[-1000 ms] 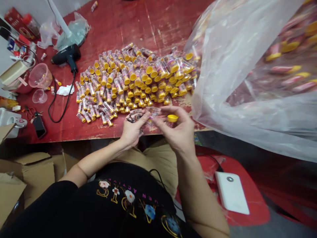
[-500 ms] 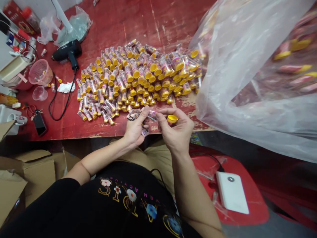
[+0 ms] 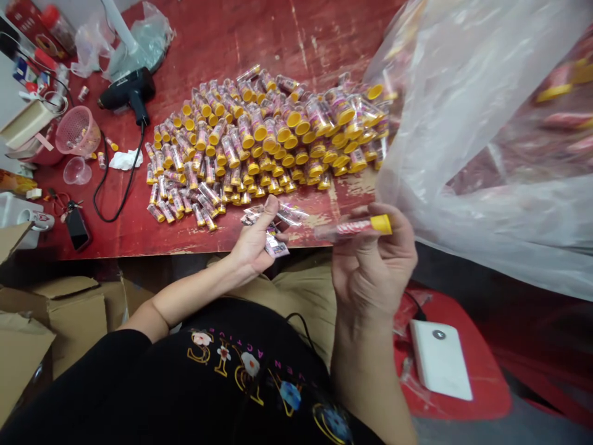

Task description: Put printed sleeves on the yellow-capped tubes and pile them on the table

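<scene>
My left hand [image 3: 257,241] is closed on a bunch of clear printed plastic sleeves [image 3: 278,243] at the table's front edge; some stick out past the thumb. To its right, my right hand [image 3: 370,266] grips a clear tube with a yellow cap [image 3: 380,225], lying level across the fingers, cap to the right. Pink-and-white contents show through the tube, which is slightly blurred. Beyond both hands lies a heaped pile of similar yellow-capped tubes [image 3: 259,136] in printed wrap.
A large translucent plastic bag [image 3: 445,154] with more tubes fills the right side. At left are a black heat gun [image 3: 127,93], pink basket [image 3: 69,133], phone [image 3: 78,228] and mug [image 3: 36,219]. A white power bank [image 3: 442,358] rests on a red stool [image 3: 486,395]. Cardboard boxes [image 3: 76,321] stand lower left.
My right hand has moved right, away from the left hand, carrying the capped tube. The left hand keeps its sleeves, with one now spread out beyond the thumb.
</scene>
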Demonstrator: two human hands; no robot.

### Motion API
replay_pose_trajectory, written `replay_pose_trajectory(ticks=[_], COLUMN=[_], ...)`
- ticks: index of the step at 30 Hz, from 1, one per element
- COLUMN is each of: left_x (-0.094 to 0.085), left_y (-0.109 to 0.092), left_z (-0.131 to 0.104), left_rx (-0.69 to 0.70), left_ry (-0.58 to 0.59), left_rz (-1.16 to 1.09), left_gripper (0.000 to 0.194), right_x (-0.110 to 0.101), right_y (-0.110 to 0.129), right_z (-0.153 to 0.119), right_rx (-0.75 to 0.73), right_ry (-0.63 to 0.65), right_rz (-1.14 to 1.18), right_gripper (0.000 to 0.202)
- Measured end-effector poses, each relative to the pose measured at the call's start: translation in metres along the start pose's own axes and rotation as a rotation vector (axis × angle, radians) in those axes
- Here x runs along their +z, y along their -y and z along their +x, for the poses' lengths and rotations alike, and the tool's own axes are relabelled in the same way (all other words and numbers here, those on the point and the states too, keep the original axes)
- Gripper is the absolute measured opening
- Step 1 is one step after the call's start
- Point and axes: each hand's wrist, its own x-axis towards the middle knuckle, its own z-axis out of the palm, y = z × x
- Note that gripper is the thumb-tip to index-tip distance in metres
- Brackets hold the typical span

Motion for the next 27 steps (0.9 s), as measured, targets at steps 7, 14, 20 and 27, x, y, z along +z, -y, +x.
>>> replay_pose_trajectory(ticks=[7, 14, 20, 27], left_x=[-0.002, -0.010, -0.014, -0.012], left_y=[0.003, 0.011, 0.013, 0.013], left_z=[0.001, 0.011, 0.015, 0.009], left_rx=[-0.052, -0.008, -0.004, -0.050], left_ry=[0.024, 0.056, 0.007, -0.039], left_rz=[-0.021, 0.059, 0.015, 0.037], left_gripper=[0.040, 0.031, 0.032, 0.021], right_x=[0.004, -0.006, -0.010, -0.013], right_y=[-0.009, -0.007, -0.008, -0.019], right_z=[-0.004, -0.009, -0.009, -0.010], right_rx=[-0.046, 0.114, 0.154, 0.222], right_ry=[-0.113, -0.043, -0.067, 0.078], right_rz=[-0.017, -0.008, 0.003, -0.214], right_gripper=[0.036, 0.037, 0.040, 0.033])
